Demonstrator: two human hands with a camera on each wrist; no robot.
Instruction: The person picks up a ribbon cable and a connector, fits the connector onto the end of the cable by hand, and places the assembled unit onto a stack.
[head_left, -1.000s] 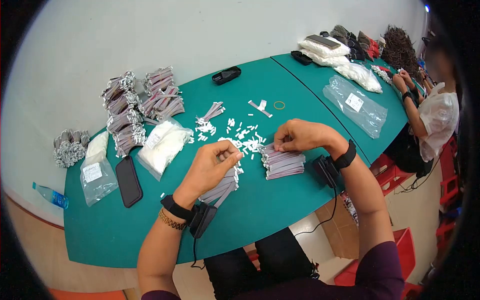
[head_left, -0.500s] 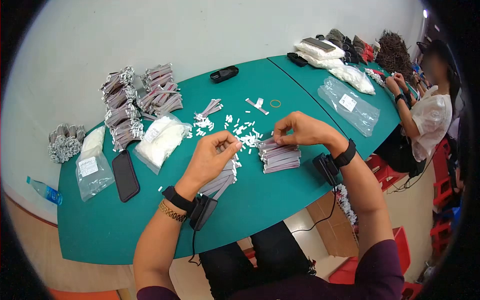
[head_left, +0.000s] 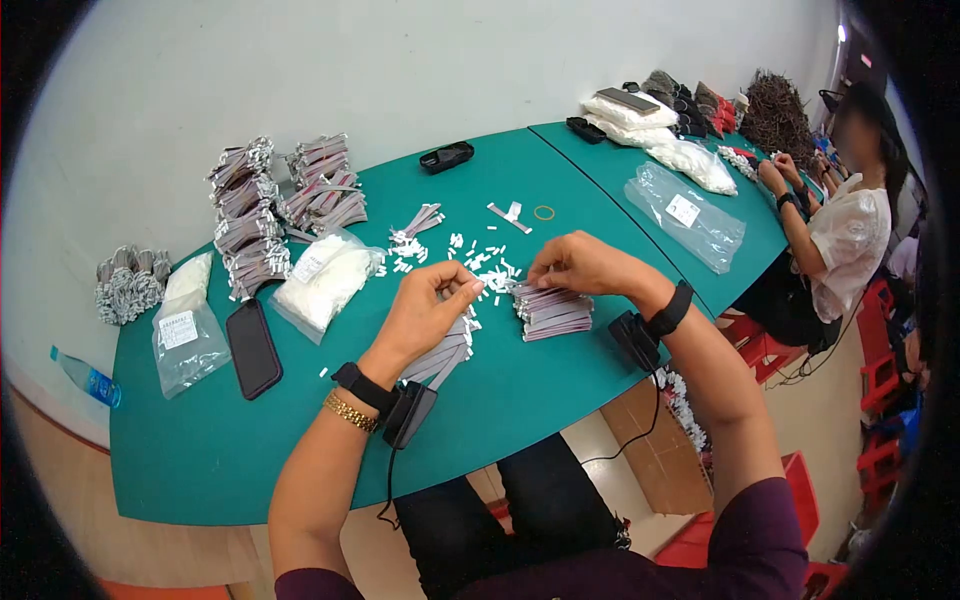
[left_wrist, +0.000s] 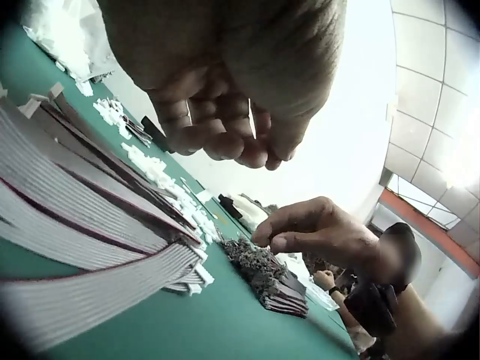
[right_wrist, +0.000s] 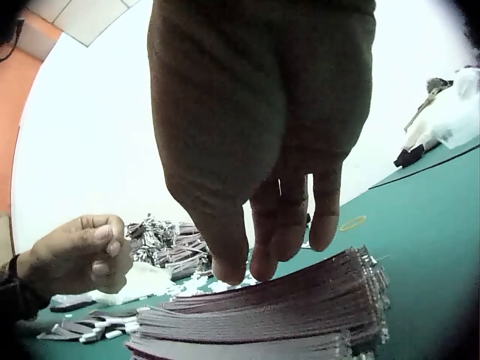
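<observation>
My left hand (head_left: 428, 308) is over the near bundle of grey ribbon cables (head_left: 440, 358), its fingers curled and thumb meeting the forefinger. A tiny white connector shows at its fingertips in the head view. My right hand (head_left: 590, 268) is above the white-tipped end of a second stack of flat ribbon cables (head_left: 556, 314). In the right wrist view, its fingers (right_wrist: 325, 225) reach down with a small gap by the thumb, close over the cable stack (right_wrist: 262, 315). Small white connectors (head_left: 490, 272) lie scattered between and beyond the hands.
Tied cable bundles (head_left: 245, 220) are piled at the back left, near bags of white pieces (head_left: 325, 285) and a phone (head_left: 254, 348). A rubber band (head_left: 544, 212) and a black case (head_left: 446, 157) lie farther back. Another person (head_left: 850, 230) sits at the right.
My right hand has moved left along its cable stack to the white-tipped end. My left hand has shifted slightly upward in the head view and keeps its pinched shape.
</observation>
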